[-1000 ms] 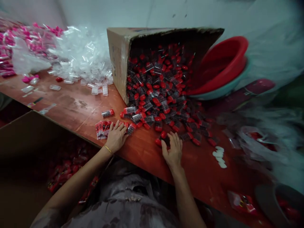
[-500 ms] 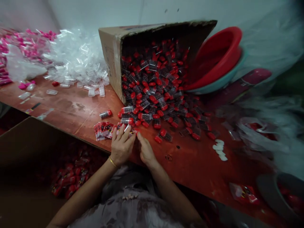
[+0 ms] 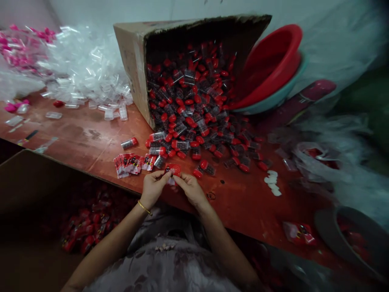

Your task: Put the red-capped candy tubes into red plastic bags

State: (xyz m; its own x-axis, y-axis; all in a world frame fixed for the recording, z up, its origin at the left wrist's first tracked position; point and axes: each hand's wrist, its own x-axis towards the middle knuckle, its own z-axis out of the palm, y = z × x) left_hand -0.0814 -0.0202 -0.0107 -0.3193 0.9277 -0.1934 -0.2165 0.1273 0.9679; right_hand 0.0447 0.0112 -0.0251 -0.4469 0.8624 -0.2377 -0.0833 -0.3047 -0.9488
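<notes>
Near the table's front edge, my left hand [image 3: 154, 187] and my right hand [image 3: 191, 188] pinch a small red printed packet [image 3: 173, 169] between them, thumbs almost touching. Left of it lie a fanned row of red packets [image 3: 129, 164] and a single packet [image 3: 148, 162]. A clear tube with a dark content [image 3: 159, 162] rests just beyond my left hand. One red-capped tube [image 3: 129, 142] lies apart behind the row. Many more red-capped tubes [image 3: 188, 121] spill from a tipped cardboard box [image 3: 131, 61].
Clear plastic pieces [image 3: 88, 65] and pink items [image 3: 21, 48] are heaped at the back left. A red basin [image 3: 273, 65] leans beside the box. White pieces [image 3: 272, 182] and a grey tub [image 3: 331, 227] are on the right. Below left is an open carton [image 3: 36, 178].
My left hand has left the packet row, and its spread fingers have closed on a packet with my right hand. The view has shifted slightly, moving the table scene left and up.
</notes>
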